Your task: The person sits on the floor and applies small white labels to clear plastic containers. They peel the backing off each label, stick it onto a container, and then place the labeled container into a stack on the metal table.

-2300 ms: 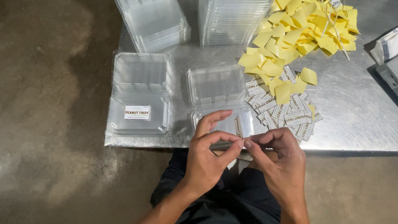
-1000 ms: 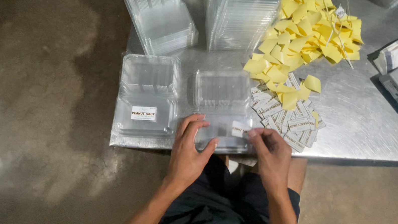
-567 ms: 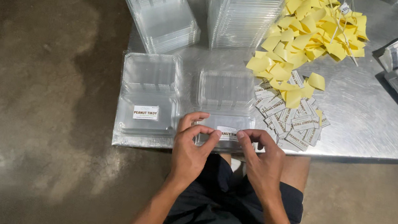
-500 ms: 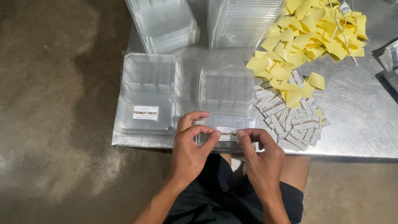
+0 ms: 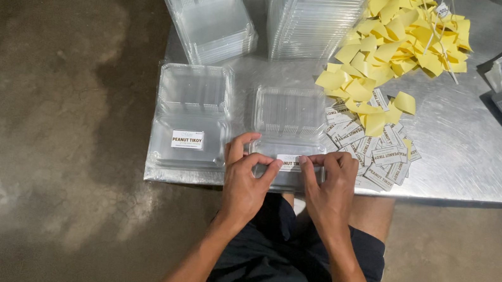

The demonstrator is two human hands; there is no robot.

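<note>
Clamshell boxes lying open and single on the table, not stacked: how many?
2: a labelled clamshell box at the table's left edge, and another clamshell box beside it, its label under both hands. The stacks behind hold more.

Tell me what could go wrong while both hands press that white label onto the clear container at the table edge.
The white label may go on crooked or creased under the left hand and right hand. The clear container sits at the metal table edge and could slip off. A forearm might scatter the label pile.

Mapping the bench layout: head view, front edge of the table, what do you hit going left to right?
Labelled clear box → left hand → white label on the open clear box → right hand → pile of white labels.
</note>
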